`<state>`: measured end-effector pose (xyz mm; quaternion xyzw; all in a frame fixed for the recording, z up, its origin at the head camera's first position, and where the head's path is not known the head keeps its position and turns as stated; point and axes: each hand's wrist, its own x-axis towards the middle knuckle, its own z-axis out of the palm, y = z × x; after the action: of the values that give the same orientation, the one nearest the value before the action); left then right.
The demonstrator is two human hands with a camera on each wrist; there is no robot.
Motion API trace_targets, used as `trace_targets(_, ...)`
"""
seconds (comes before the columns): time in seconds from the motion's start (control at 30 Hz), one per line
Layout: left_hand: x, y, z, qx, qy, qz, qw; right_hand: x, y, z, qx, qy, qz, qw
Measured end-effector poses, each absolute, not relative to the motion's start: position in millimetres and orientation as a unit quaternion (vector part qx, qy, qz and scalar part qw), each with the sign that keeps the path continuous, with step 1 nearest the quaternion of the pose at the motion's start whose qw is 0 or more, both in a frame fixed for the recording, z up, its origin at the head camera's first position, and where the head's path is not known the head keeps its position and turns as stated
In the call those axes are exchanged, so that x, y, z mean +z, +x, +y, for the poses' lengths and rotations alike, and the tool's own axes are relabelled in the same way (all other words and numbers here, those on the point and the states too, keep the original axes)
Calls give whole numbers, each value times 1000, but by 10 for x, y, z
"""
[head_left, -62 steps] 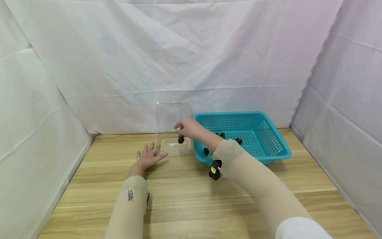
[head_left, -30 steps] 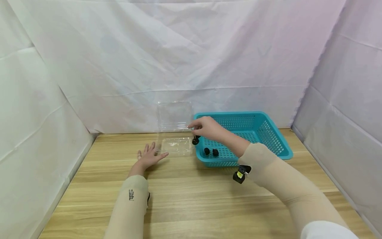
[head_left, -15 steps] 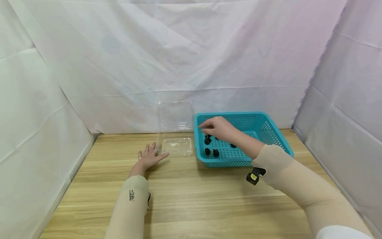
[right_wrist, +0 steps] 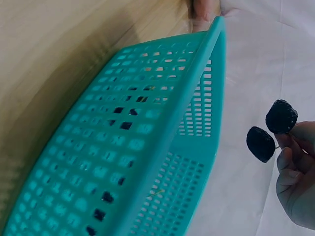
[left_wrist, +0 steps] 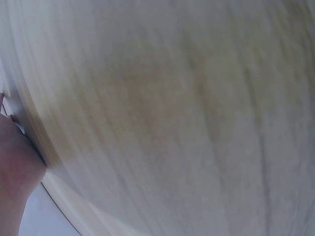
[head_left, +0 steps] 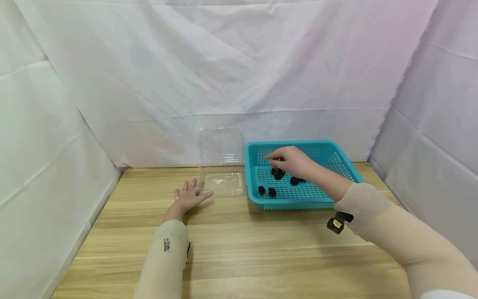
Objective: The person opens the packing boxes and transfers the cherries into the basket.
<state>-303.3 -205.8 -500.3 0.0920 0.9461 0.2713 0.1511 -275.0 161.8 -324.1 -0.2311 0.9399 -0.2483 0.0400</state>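
Over the left part of the turquoise basket (head_left: 249,178), the right hand (head_left: 295,162) pinches the thin stem of a pair of dark cherries. In the right wrist view one cherry (right_wrist: 281,117) hangs against the fingertips and another cherry (right_wrist: 261,144) beside it, both outside the basket's rim from that angle. More dark cherries lie on the basket floor, among them a cherry (head_left: 272,192) near its front left corner. The left hand (head_left: 188,199) rests on the table with fingers spread, its fingertips at the left edge of a clear plastic clamshell box (head_left: 223,193).
The clamshell's lid (head_left: 221,143) stands raised against the white cloth backdrop (head_left: 224,74). The box and basket sit side by side at the back of the wooden table (head_left: 239,249). White cloth walls enclose both sides. The left wrist view shows mostly blurred tabletop.
The right hand has moved right, from above the clear box to above the basket, with the cherries still pinched. The left hand has stayed in place.
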Motion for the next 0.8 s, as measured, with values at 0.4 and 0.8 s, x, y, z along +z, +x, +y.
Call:
trace_targets(0.4, -4927, -2989, -1989, 274, 96, 946, 146, -3369, -2667, 1967, -240, -222, 944, 50)
trace_targets(0.8, -4925, -3018, -1986, 259, 91, 950, 150, -3543, -2643, 2169, -240, -201, 947, 68)
